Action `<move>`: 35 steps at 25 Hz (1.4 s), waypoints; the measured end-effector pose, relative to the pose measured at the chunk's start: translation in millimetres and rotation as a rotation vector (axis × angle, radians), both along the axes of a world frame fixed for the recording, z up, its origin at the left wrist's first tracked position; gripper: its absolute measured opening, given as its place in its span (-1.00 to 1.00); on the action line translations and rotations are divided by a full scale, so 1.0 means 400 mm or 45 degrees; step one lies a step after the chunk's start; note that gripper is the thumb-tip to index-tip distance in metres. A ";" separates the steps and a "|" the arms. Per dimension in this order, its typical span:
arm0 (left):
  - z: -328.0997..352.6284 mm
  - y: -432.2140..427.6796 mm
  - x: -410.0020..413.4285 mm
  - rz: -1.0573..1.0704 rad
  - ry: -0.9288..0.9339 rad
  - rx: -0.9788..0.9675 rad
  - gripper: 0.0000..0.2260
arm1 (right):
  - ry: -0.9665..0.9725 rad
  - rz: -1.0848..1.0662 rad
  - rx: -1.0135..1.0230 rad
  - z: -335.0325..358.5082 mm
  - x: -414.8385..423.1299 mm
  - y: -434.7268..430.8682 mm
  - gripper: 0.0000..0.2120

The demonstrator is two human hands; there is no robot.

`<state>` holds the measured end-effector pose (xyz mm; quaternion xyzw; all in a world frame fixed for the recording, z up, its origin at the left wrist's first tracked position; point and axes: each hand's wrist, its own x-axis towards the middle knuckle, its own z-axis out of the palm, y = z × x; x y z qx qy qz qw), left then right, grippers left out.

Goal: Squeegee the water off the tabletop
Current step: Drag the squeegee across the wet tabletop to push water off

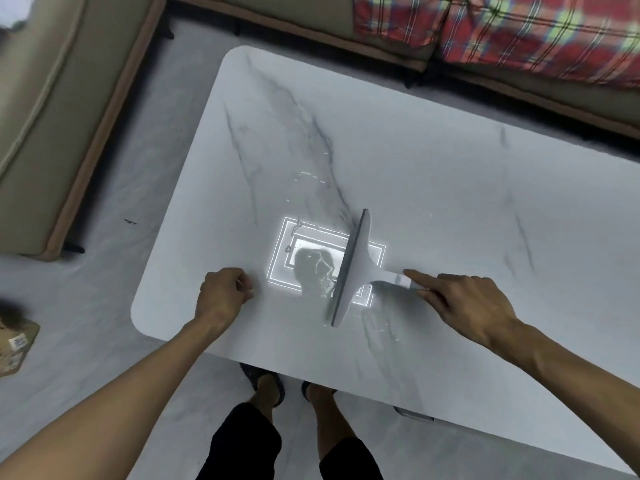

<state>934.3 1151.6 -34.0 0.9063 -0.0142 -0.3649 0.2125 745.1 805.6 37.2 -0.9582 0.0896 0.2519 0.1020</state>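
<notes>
A white marble-patterned tabletop fills the middle of the view. A white squeegee with a grey rubber blade stands on it, blade running near to far across a bright ceiling-light reflection. My right hand grips its handle, index finger stretched along the top. Water lies as a thin film and beads just left of the blade, with streaks nearer me. My left hand rests on the table to the left, fingers curled, holding nothing.
A beige sofa stands at the left and another along the back with a red plaid blanket. A cardboard box lies on the grey floor at the left. My feet in dark slippers are below the table's near edge.
</notes>
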 end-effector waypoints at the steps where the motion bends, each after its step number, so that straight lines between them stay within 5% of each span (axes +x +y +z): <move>1: 0.006 -0.021 0.013 0.023 0.003 -0.010 -0.81 | 0.018 -0.036 -0.014 0.007 0.015 -0.012 -0.61; 8: -0.034 -0.136 0.189 -0.048 -0.182 -0.022 -0.76 | -0.128 -0.535 0.251 -0.003 0.333 -0.027 -0.74; 17: -0.170 -0.210 0.384 -0.425 0.167 0.055 -0.69 | -0.276 -0.732 0.173 -0.172 1.006 -0.080 -0.78; 20: -0.166 -0.236 0.398 -0.436 0.255 0.125 -0.52 | -0.225 -0.623 0.076 -0.190 0.998 -0.063 -0.71; 30: -0.149 -0.271 0.435 -0.334 0.422 0.066 -0.48 | 0.140 -0.404 0.020 -0.037 0.514 -0.009 -0.53; 35: -0.141 -0.294 0.449 -0.327 0.434 0.104 -0.46 | -0.136 -0.637 0.074 -0.003 0.613 -0.119 -0.72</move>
